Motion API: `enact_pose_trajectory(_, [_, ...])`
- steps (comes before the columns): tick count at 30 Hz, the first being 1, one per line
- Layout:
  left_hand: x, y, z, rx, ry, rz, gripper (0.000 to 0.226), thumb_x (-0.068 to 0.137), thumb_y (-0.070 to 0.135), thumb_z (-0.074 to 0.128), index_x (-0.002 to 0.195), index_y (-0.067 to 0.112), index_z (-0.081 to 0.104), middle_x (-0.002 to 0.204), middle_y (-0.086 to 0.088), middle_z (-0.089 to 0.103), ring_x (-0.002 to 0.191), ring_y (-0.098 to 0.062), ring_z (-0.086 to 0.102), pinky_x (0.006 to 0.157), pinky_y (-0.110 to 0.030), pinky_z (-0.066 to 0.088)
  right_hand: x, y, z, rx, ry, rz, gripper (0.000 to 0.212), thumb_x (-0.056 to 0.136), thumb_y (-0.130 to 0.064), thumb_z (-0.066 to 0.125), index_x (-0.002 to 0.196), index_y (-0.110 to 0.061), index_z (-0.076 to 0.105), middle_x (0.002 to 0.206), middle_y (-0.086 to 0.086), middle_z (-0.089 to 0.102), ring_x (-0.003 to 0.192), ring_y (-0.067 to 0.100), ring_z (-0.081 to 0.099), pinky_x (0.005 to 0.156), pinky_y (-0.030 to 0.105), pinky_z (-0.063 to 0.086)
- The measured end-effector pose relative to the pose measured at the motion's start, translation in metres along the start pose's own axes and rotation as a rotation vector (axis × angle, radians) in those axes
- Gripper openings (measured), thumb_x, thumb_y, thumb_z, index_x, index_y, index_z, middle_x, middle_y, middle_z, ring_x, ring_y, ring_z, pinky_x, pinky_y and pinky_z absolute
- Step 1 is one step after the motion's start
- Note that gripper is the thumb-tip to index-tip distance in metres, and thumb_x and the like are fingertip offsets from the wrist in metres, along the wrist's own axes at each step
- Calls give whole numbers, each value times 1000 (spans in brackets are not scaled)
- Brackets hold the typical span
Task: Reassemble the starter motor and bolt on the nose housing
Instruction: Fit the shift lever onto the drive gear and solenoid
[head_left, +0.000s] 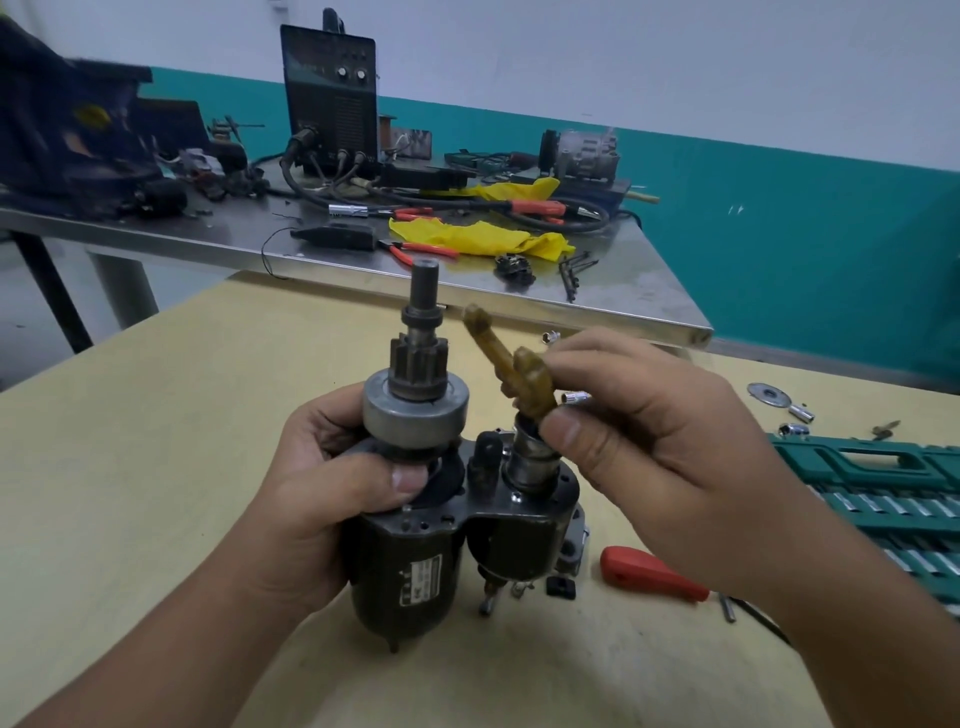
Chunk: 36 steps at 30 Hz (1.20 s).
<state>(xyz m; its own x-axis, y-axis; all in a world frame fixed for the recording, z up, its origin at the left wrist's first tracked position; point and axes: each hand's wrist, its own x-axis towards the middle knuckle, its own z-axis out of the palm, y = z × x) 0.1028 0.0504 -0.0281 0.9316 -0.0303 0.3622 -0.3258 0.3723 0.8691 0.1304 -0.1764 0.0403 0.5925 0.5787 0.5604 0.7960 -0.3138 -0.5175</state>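
left hand (332, 467) grips starter motor (415, 545) upright on bench (156, 493) to steady it, right hand (639, 431) pinches yellowish shift fork (511, 366) over solenoid plunger (532, 457), likely to seat it.

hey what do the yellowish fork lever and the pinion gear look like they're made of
Fork lever: likely molded plastic or resin, amber, slightly translucent, with rounded edges. Pinion gear: looks like steel, dark, dull and greasy, with sharply cut teeth. Neither is certain from looks.

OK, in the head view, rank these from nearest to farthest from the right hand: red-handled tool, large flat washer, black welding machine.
From the right hand:
1. Red-handled tool, on the table just below the wrist.
2. Large flat washer, on the table to the right.
3. Black welding machine, far back left on the steel bench.
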Motion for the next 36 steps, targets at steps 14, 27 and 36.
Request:
enact_pose_trajectory(14, [1, -2, -1, -20, -47, 36, 39, 55, 13, 69, 92, 14, 80, 82, -9, 72, 76, -28, 67, 69, -36, 57, -5, -2, 22, 44, 66, 66, 20, 92, -35, 65, 106, -22, 71, 85, -11, 69, 81, 17, 67, 65, 33, 56])
enact_pose_trajectory(27, [-3, 9, 16, 185, 65, 40, 37, 48, 17, 78, 83, 6, 78, 77, -10, 74, 71, -21, 71, 64, -28, 58, -25, -3, -4, 837, 494, 447, 24, 83, -27, 71, 98, -9, 76, 80, 21, 62, 45, 10, 31, 41, 25, 26])
enact_pose_trajectory(36, [-1, 25, 20, 583, 7, -56, 31, 50, 31, 82, 76, 15, 78, 76, -11, 75, 74, -27, 76, 64, -32, 62, -104, 31, 9, 894, 685, 863, 14, 79, -22, 71, 85, -12, 80, 65, 13, 57, 39, 8, 25, 34, 21, 26])
